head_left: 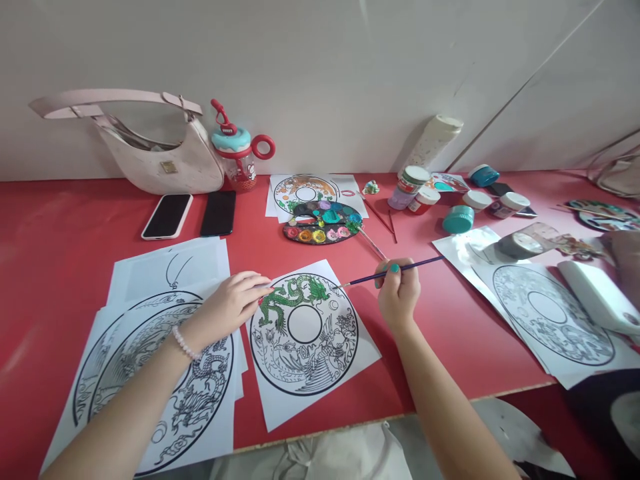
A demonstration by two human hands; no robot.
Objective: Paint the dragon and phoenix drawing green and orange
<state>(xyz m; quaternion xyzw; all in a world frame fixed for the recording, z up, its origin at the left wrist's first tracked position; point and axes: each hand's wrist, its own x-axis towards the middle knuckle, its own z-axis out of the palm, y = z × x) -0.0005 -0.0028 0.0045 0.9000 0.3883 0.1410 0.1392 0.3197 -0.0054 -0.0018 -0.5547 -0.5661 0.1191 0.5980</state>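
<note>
My right hand (401, 293) pinches a thin paintbrush (369, 276) with a dark blue handle. Its tip points left, at the upper right of a sheet with a round line drawing (305, 373), beside the green-painted dragon (285, 301); whether it touches the paper I cannot tell. My left hand (239, 303) lies with fingers stretched over the sheet's upper left edge. Behind the sheet stands a paint palette (324, 225) with several colours in its wells. Another brush (373, 243) leans on its right end, near green paint.
Printed sheets (165, 427) lie at the left, below two phones (167, 216). A pale handbag (165, 160) and a red-handled cup (235, 157) stand along the wall. Paint jars (458, 219) cluster at the back right. Another person's arm (625, 267) reaches in by more sheets.
</note>
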